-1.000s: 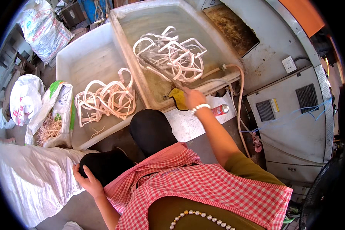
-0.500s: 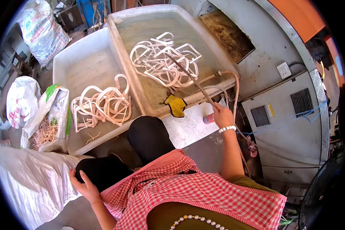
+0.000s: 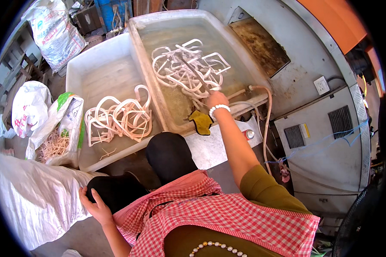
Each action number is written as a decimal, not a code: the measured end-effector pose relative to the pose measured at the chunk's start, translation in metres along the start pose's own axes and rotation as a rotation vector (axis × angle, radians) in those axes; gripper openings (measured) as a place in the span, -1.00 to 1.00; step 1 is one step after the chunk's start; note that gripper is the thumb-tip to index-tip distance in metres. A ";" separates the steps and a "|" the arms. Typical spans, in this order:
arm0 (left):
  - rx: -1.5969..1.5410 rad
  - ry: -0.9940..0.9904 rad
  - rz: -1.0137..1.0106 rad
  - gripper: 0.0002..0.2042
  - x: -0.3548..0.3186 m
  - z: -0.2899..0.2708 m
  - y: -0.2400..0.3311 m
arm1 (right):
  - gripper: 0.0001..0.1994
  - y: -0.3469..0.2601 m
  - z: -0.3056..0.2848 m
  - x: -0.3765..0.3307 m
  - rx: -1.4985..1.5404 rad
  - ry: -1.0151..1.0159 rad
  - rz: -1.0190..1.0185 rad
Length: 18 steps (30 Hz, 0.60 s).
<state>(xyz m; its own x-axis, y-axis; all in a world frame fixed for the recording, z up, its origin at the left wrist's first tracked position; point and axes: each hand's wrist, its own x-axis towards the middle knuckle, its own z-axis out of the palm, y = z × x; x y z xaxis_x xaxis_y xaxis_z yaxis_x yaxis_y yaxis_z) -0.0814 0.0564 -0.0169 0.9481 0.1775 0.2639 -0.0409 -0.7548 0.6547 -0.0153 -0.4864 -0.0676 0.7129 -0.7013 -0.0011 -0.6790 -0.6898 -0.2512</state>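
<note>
My right hand point(image 3: 215, 99) reaches over the front rim of a water-filled tub point(image 3: 255, 68). It is closed on a thin dark stick point(image 3: 195, 73) that pokes into a tangle of pale bent loops point(image 3: 180, 70) lying in the water. A white bead bracelet sits on that wrist. A yellow cloth point(image 3: 200, 121) hangs on the tub's rim just left of the wrist. My left hand point(image 3: 96, 205) rests flat on my black-trousered left knee with the fingers apart, holding nothing.
A second white tub point(image 3: 75, 73) at the left holds more pale loops point(image 3: 120, 118). A hose point(image 3: 266, 115) and a small spray can point(image 3: 248, 134) lie right of my arm. A grey machine cabinet point(image 3: 326, 150) stands at the right. Bags point(image 3: 55, 124) and a white sack point(image 3: 30, 201) are at the left.
My right hand left the front rim by the yellow cloth, swung right past the spray can, and now reaches up over the water with the stick. My left hand stayed on the knee.
</note>
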 end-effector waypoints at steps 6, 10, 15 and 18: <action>-0.012 -0.002 -0.006 -0.66 0.002 0.005 0.001 | -0.75 -0.008 -0.030 -0.035 0.045 -0.010 -0.094; 0.006 0.000 -0.017 -0.65 -0.001 0.000 -0.001 | -0.75 0.024 -0.082 -0.091 0.013 -0.010 -0.029; 0.013 -0.006 -0.035 -0.62 -0.001 -0.002 -0.003 | -0.75 0.056 -0.107 -0.159 -0.113 0.017 -0.061; 0.018 -0.018 -0.021 -0.61 0.001 0.001 -0.005 | -0.73 0.053 -0.082 -0.165 -0.198 -0.086 -0.084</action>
<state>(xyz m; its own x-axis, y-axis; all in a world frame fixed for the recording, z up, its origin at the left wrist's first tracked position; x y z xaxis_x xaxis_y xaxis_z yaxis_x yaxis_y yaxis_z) -0.0799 0.0600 -0.0203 0.9542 0.1819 0.2373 -0.0156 -0.7624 0.6470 -0.1829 -0.4221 -0.0009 0.7750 -0.6278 -0.0728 -0.6317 -0.7729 -0.0591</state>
